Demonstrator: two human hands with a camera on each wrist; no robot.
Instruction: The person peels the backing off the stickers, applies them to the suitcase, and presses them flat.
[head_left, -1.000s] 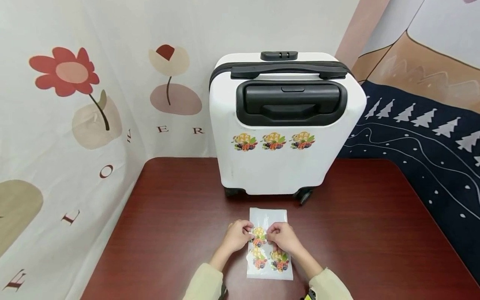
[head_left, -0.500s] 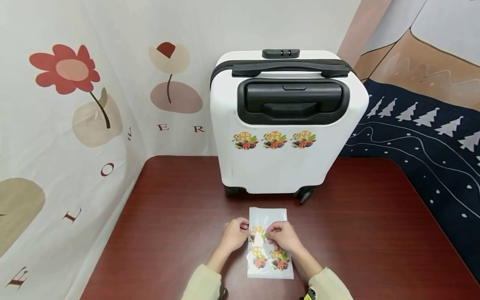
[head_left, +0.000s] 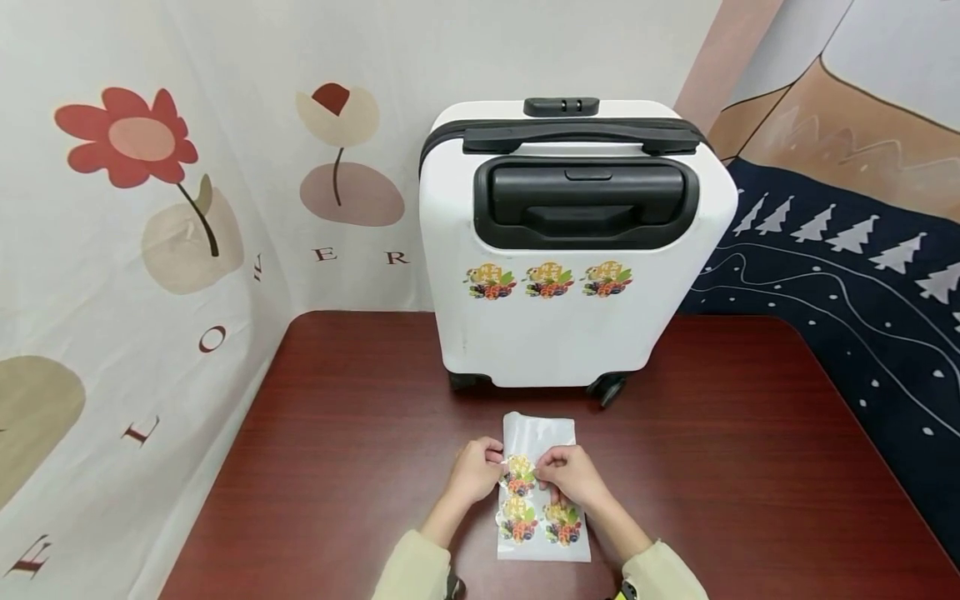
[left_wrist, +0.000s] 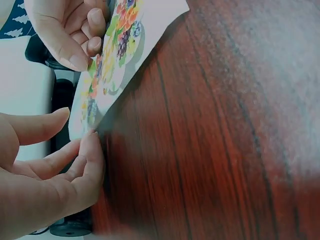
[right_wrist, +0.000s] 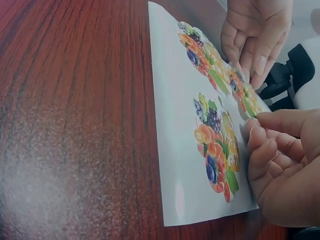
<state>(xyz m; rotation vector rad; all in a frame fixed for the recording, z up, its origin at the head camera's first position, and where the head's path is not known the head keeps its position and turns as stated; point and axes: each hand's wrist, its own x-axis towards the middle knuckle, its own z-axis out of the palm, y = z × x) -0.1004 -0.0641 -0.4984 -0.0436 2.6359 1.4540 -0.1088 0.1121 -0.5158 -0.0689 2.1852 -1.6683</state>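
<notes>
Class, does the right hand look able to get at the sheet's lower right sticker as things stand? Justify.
Probably yes: the right hand is close, and the lower right sticker lies mostly uncovered, though the hand may need to release the upper sticker first.

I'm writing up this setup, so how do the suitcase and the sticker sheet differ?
The suitcase is large and bulky; the sticker sheet is small and thin.
The suitcase has black handles; the sheet has none.
The suitcase's three stickers form one row; the sheet's three visible ones form an L.
Both are white and bear fruit-patterned stickers.
</notes>
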